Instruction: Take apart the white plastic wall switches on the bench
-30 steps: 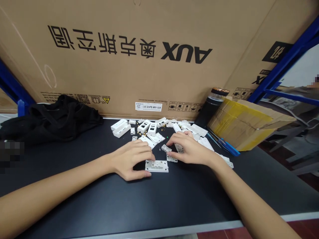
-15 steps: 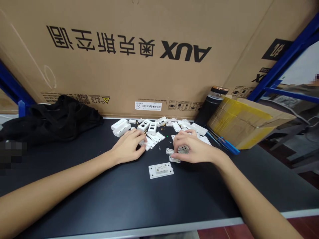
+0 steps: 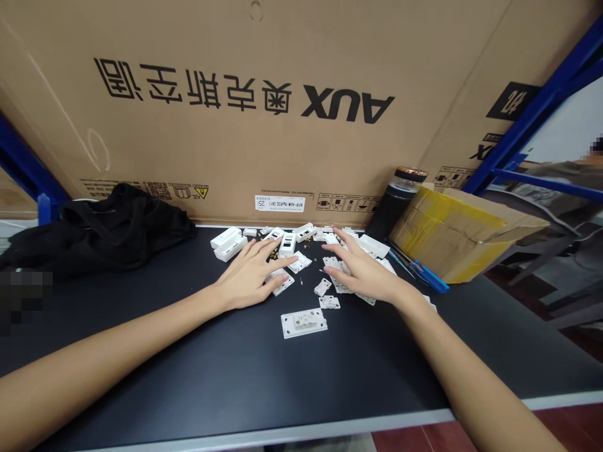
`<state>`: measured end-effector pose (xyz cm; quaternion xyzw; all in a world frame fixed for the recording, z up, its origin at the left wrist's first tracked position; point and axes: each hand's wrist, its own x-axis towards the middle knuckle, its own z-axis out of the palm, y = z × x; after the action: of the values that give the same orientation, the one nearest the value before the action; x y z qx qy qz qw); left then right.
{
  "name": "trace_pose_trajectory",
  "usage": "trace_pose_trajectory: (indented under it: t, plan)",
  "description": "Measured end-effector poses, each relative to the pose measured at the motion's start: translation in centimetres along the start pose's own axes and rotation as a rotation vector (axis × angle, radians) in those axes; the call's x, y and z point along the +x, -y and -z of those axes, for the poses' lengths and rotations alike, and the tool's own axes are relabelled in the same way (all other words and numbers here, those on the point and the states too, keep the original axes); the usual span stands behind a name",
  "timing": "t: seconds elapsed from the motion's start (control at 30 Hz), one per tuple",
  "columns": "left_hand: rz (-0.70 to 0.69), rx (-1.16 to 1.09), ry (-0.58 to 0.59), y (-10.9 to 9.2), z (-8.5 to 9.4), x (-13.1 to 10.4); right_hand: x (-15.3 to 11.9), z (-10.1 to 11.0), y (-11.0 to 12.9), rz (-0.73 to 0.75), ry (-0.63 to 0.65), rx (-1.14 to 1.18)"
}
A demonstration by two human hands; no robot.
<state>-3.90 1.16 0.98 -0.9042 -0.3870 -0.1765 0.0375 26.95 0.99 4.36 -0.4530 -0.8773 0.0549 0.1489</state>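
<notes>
My left hand [image 3: 249, 274] is open, fingers spread above white plastic plates [image 3: 283, 284] and close to white housings with dark slots [image 3: 287, 243]. Across from it, my right hand [image 3: 365, 269] is also open, hovering over or resting on a cluster of white plastic plates [image 3: 340, 285]; contact cannot be made out. Between the hands and nearer to me lies a flat white plate with a small block on it [image 3: 305, 321]. Two small white pieces, one [image 3: 323, 287] behind the other [image 3: 330, 302], lie beside my right hand. My fingers partly cover the parts beneath them.
White box-shaped housings [image 3: 228, 243] and small brass-coloured bits lie along the back. Black cloth [image 3: 103, 223] is at the left. A dark bottle [image 3: 393, 201], an open taped carton [image 3: 464, 232] and a blue-handled tool [image 3: 431, 276] stand or lie right. A large cardboard box [image 3: 226, 144] closes off the back.
My right hand has let go of a white piece, and its fingers have spread and reached farther back. My left fingers have straightened and spread over the parts. The plate in front stays put.
</notes>
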Motion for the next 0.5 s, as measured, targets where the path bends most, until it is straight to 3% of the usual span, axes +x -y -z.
trace_pose_trajectory:
  t: [0.1,0.23,0.37,0.5]
  plan:
    - [0.018,-0.004,0.025,-0.4,0.0,1.1,0.0,-0.1,0.3,-0.019,0.003,0.042]
    - [0.073,0.024,0.086,-0.7,0.2,4.3,0.1,-0.1,0.5,-0.008,-0.004,0.072]
    - [0.104,0.003,0.141,-0.1,0.7,7.7,0.0,0.0,0.7,-0.019,0.011,0.082]
    - [0.099,-0.034,0.221,0.7,1.2,9.3,0.0,0.0,0.7,0.004,0.001,0.099]
